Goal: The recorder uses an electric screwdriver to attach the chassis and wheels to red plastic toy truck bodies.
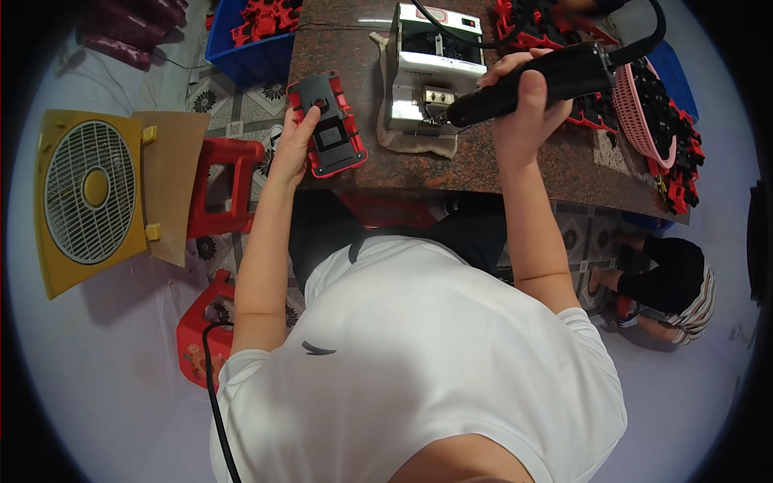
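My left hand [291,149] grips a red and black rectangular plastic housing [332,153] by its left side, thumb on top, above the table's left edge. The housing has a grey square in its middle. My right hand [523,121] is wrapped round a black electric screwdriver [581,72], held tilted with its tip to the left. That tip is at the front block of a white screw feeder [435,72]; whether it touches a screw is too small to tell. A black cable runs from the screwdriver's rear end.
The feeder stands on a cloth [415,143] on the speckled stone table [475,165]. Red and black parts lie at the right, near a pink basket [632,105]. A blue crate [250,56] with red parts, a red stool [233,189] and a yellow fan [88,201] stand left. Another person [676,282] crouches at right.
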Motion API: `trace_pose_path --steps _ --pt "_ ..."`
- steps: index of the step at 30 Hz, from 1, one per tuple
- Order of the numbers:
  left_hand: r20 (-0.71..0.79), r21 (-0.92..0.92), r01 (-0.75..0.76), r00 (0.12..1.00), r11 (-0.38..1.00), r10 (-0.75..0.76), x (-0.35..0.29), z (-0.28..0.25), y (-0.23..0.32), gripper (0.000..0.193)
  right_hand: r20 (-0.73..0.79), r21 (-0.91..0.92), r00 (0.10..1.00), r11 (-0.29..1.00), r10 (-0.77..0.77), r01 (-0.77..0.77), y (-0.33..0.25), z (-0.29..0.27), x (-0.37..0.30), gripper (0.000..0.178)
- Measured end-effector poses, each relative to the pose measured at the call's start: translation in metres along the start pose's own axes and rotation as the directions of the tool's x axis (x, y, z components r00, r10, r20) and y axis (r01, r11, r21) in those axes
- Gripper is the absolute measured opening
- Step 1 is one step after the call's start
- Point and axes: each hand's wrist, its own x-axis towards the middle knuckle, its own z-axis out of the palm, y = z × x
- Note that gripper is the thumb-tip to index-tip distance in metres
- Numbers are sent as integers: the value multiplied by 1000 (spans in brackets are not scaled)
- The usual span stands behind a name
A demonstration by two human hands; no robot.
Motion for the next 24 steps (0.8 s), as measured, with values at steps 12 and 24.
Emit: trace_pose_path --steps 12,24 --pt "36 74 -7 999 997 4 -1 0 -1 47 80 -87 995 994 -65 72 28 1 -14 39" --pt "45 128 -8 999 992 2 4 -1 -3 46 137 -253 991 966 -10 44 28 -1 -21 35"
